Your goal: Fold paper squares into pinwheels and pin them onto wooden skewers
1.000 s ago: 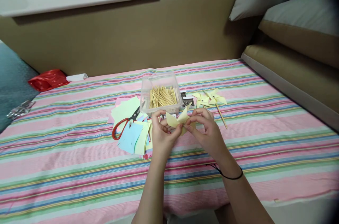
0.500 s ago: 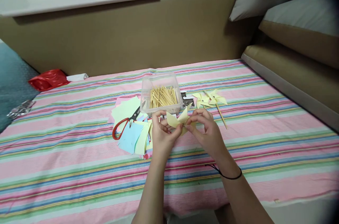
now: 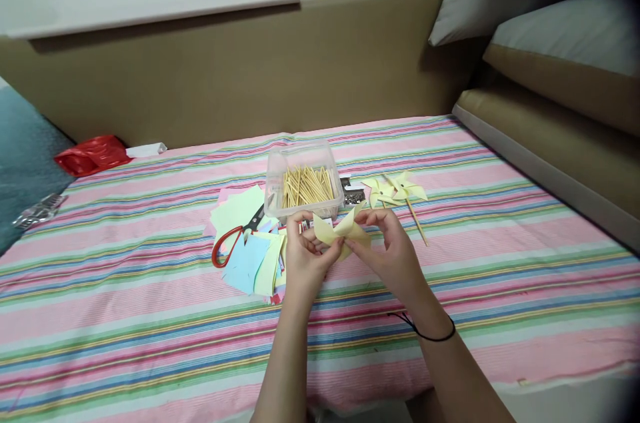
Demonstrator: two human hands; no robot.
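Between both hands is a pale yellow paper pinwheel (image 3: pixel 327 231), its blades partly folded in toward the middle. My left hand (image 3: pixel 309 253) pinches it from the left, thumb near the centre. From the right, my right hand (image 3: pixel 387 243) grips it too, thumb beside the other thumb and fingers behind the paper. The fingers hide part of the folds. Just beyond the hands stands a clear plastic box (image 3: pixel 273 191) of wooden sticks (image 3: pixel 307 186). Two yellow pinwheels (image 3: pixel 407 187) lie to the right, at least one on a stick.
Scissors with red handles (image 3: pixel 227 246) rest on coloured paper sheets (image 3: pixel 245 263) left of my hands. A packet of small dark metal pieces (image 3: pixel 354 196) sits beside the box. A red plastic bag (image 3: pixel 93 155) is at the far left. Cushions (image 3: pixel 565 36) line the right side.
My right thumb has moved in to the pinwheel's centre, near the left thumb, and another blade now shows folded inward on the right. The view has shifted slightly.
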